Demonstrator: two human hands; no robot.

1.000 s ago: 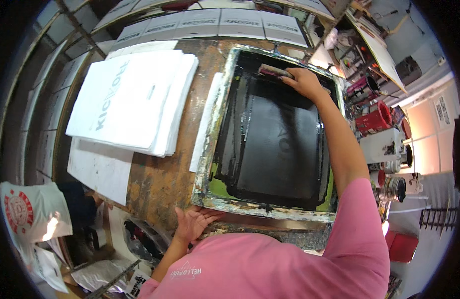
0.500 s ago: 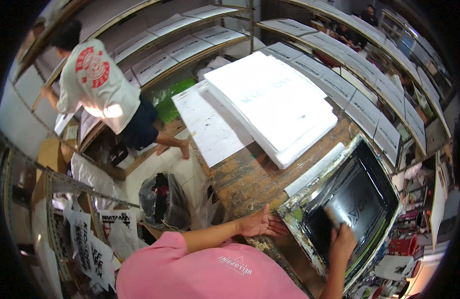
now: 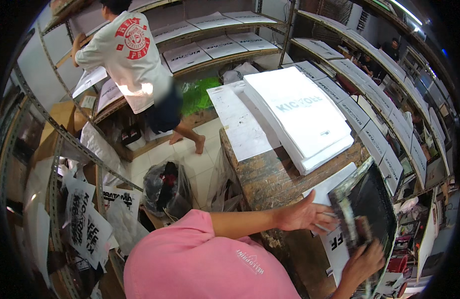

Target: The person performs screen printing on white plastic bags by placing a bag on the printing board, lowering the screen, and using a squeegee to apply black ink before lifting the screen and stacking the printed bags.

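Note:
The screen-printing frame [image 3: 384, 199], with dark mesh and a paint-crusted edge, is tilted up at the right of the table. A white sheet with black print [image 3: 338, 244] shows beneath its raised side. My left hand [image 3: 307, 215] is open, fingers spread and slightly blurred, beside the frame's left edge and holding nothing. My right hand [image 3: 364, 263] is closed at the lower part of the frame, around the brown-handled squeegee [image 3: 362, 230]. Blur hides whether its fingers also grip the frame.
A tall stack of white printed sheets [image 3: 297, 114] stands on the worn wooden table [image 3: 270, 177]. Racks of drying sheets [image 3: 372, 132] line the back and right. A person in a white shirt [image 3: 127, 55] stands at the left racks. A plastic bag of dark scraps [image 3: 166, 189] lies on the floor.
The frame has gone from lying flat to tilted up, uncovering the printed sheet. My left hand has moved up and right; my right hand has moved right and down. The view has shifted.

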